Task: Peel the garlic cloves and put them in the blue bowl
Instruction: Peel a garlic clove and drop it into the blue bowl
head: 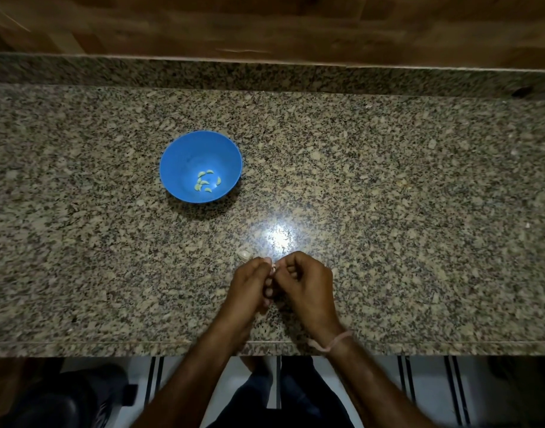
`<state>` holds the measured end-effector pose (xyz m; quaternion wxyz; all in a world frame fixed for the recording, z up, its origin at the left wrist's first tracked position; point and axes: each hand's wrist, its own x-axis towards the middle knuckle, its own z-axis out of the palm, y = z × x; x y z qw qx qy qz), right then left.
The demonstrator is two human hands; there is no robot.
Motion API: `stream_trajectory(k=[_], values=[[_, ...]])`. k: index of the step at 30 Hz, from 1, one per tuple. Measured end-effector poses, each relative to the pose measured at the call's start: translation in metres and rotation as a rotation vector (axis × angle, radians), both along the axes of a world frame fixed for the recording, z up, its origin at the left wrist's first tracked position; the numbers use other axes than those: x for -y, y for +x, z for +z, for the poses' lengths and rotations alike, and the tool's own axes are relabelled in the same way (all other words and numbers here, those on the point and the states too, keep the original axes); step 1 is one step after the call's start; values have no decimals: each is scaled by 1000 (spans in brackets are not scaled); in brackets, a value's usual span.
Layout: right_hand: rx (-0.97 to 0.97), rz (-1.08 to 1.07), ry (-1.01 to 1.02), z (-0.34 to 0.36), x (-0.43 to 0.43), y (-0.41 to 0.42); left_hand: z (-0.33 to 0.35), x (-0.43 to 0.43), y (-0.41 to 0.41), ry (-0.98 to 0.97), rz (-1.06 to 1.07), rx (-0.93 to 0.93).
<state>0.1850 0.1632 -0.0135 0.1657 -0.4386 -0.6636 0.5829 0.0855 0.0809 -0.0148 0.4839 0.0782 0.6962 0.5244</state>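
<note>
Curled hands, left [249, 284] and right [306, 284], pinching garlic clove [273, 267]

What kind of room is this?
Probably a kitchen: a speckled granite counter, a blue bowl holding peeled garlic cloves, and a left hand and right hand pinching another clove.
</note>
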Motion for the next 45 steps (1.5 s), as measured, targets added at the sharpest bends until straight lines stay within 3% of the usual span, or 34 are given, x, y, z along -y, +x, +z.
stream_trajectory(k=[2, 5, 6, 8, 11, 14, 18, 21, 23, 29, 34, 41, 43, 45], values=[[30, 88, 209, 0, 0, 2, 3, -6, -3, -48, 54, 271], [84, 180, 416, -4, -1, 4, 5, -9, -6, -88, 93, 430], [93, 191, 442, -6, -2, 5, 5, -7, -5, -93, 80, 403], [105, 190, 455, -7, -2, 6, 5, -2, -1, -88, -2, 151], [60, 78, 241, -3, -2, 4, 1, 2, 3, -49, -56, -245], [-2, -58, -4, -3, -4, 1, 0, 1, 2, -18, -57, -318], [-21, -62, -6, -3, -5, 2, -4, 1, 1, 11, 39, -29], [6, 88, 260, -2, -4, 5, -3, -3, 0, 15, 125, 321], [25, 126, 357, -4, -4, 6, -2, -6, 0, 14, 139, 394], [55, 166, 450, -7, -3, 9, 0, -5, 2, -22, -45, 14], [-44, 118, 281, -7, -4, 6, -7, -3, 2, -90, -119, -375], [-51, 98, 170, -5, -5, 3, -5, 0, 3, -48, -154, -553], [-41, 67, -14, -5, -9, 3, -7, 3, 1, -42, -228, -706], [-79, 25, -311, -3, -12, 4, -6, 4, -1, -48, -234, -705]])
